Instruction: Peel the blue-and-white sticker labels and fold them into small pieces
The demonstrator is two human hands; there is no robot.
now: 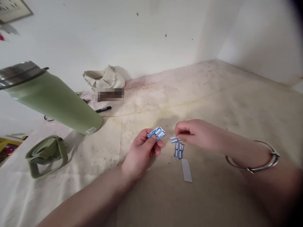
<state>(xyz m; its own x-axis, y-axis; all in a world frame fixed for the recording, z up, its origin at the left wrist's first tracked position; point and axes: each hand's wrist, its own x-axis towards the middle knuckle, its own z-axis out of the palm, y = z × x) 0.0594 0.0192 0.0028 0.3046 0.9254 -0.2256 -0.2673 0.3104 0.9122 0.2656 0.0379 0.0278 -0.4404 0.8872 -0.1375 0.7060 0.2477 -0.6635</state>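
My left hand (144, 149) is closed on a small fanned stack of blue-bordered white label sheets (159, 134), the thumb pressing on top. To its right, my right hand (193, 132) pinches one blue-bordered label piece (174, 139) between thumb and fingers, with a bracelet on that wrist. Just below that piece, a small pile of blue-bordered label sheets (179, 150) lies on the cloth. A plain white strip (187, 170) lies against the lower end of the pile.
On the left a green tumbler (56, 97) with a steel top stands near a green handled lid (47, 153). Toward the wall are a white bag (104, 77) with a pearl chain and a black pen (104, 109). A stained pale cloth (146, 104) covers the table.
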